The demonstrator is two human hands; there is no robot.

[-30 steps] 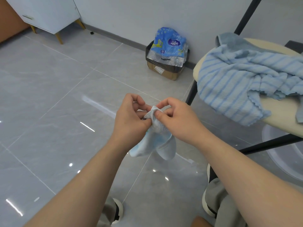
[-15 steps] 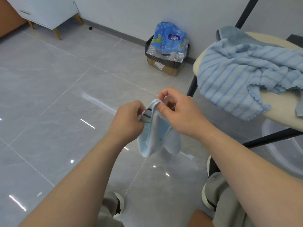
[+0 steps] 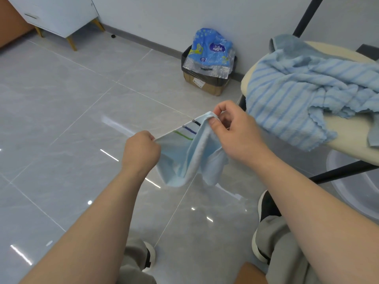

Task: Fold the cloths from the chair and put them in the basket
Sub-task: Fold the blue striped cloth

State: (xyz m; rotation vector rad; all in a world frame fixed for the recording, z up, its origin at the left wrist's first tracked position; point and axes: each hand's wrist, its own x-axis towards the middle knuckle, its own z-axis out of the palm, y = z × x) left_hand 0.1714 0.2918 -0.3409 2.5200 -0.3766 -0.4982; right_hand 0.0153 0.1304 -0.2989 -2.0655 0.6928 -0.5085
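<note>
A: Where is the cloth (image 3: 180,160)?
B: In the air over the floor (image 3: 61,119), between both hands, left of the chair (image 3: 352,130)
A: How do the hands grip it?
B: The left hand (image 3: 141,150) is curled round one end of the top edge; the right hand (image 3: 235,136) pinches the other end between thumb and forefinger
A: Which way does it run?
B: The top edge is taut, its long axis rising from lower left to upper right; the rest hangs down in folds, with short coloured stripes near the right hand
A: And the chair?
B: A striped towel (image 3: 297,99) lies crumpled on the seat, one side drooping over the rim
</note>
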